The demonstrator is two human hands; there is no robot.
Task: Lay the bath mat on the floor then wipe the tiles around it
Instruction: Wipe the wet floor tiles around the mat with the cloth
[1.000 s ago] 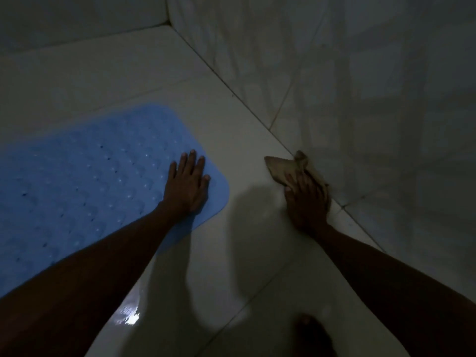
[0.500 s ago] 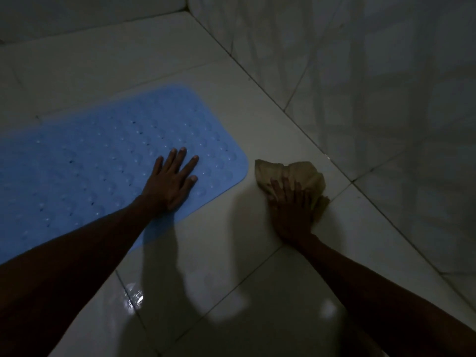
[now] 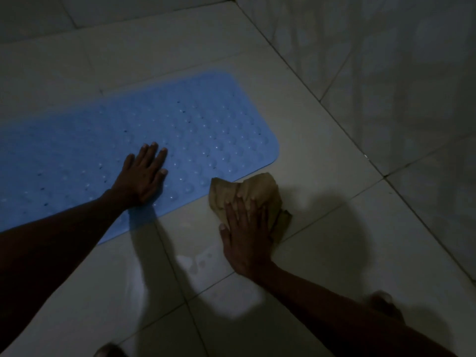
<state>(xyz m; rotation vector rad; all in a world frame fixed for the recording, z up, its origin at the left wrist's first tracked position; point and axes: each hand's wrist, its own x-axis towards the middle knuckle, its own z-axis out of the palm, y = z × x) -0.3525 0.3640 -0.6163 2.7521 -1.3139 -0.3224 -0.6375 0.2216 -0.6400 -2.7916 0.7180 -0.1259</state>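
A blue bath mat [image 3: 195, 130] with rows of bumps lies flat on the pale floor tiles [image 3: 322, 266]. My left hand [image 3: 143, 175] rests on the mat near its front edge, fingers straight and palm down. A crumpled tan cloth [image 3: 257, 193] sits on the tiles just off the mat's front right corner. On top of the cloth my right hand [image 3: 244, 235] presses flat with straight fingers, covering its near part. The light is dim.
A tiled wall [image 3: 386, 73] rises at the right, meeting the floor along a diagonal line. Another wall runs across the far end. A wet patch [image 3: 198, 261] glistens on the tile below the mat. Part of a foot [image 3: 386, 305] shows under my right arm.
My right hand has slid the cloth leftward along the tiles, from near the wall to the mat's front right corner. My left hand has stayed pressed on the mat.
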